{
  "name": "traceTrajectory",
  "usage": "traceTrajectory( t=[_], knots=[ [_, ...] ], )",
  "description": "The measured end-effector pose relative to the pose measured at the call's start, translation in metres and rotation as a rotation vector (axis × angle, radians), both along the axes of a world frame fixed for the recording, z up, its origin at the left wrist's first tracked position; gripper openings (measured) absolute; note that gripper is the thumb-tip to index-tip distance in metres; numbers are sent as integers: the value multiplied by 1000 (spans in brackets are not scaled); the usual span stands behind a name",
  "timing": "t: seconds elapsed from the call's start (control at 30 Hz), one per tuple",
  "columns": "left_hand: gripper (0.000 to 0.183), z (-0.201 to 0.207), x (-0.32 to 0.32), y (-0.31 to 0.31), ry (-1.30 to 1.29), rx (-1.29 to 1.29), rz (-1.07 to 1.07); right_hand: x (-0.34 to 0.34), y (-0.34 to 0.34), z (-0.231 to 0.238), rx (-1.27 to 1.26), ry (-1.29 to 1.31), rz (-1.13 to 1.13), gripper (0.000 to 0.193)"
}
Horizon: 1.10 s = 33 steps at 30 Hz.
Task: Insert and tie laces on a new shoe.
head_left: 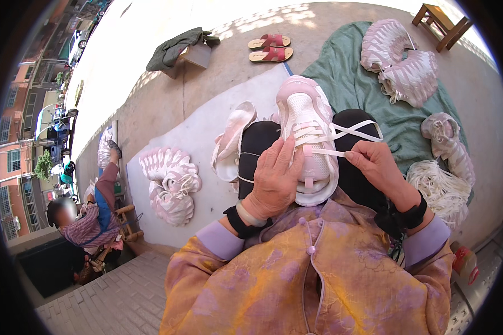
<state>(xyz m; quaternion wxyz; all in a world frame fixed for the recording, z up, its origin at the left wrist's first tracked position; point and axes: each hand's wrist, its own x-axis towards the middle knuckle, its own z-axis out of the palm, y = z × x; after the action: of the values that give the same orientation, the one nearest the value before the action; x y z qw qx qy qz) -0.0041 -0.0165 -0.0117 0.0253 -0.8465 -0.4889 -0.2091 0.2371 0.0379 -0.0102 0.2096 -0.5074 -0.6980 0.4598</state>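
Observation:
A pink and white sneaker (305,97) lies on my lap, its toe pointing away from me. Over its left side and tongue my left hand (276,176) rests with fingers stretched out, touching the upper. My right hand (377,167) is closed in a pinch on the end of a white shoelace (328,152), drawn out to the right from beside the tongue. Another length of lace loops loosely over my right knee. Crossed lace rows show on the upper, partly hidden by my left fingers. Against my left thigh leans another pale shoe (227,142).
Bunched sneakers (169,184) lie on a white sheet (218,218) to the left; more (399,61) are on a green cloth (341,61). A heap of white laces (439,190) lies right. Red slippers (271,54), a wooden stool (442,25) and a seated person (92,223) are further off.

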Motion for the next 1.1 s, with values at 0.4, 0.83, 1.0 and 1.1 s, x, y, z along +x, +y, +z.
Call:
traceTrajectory(
  t=[0.4,0.83,1.0,1.1],
  knots=[
    [14,17,34,29,-206,-42,131,-51,-12,-2,547,-105,99,58],
    [17,-13,37,36,-349,-90,170,-53,-17,-20,521,-13,-6,36],
    [17,-17,40,38,-349,-71,155,-52,-13,-25,459,39,-33,35],
    [15,-9,41,40,-206,-27,132,-52,-13,-26,461,83,-59,37]
  ],
)
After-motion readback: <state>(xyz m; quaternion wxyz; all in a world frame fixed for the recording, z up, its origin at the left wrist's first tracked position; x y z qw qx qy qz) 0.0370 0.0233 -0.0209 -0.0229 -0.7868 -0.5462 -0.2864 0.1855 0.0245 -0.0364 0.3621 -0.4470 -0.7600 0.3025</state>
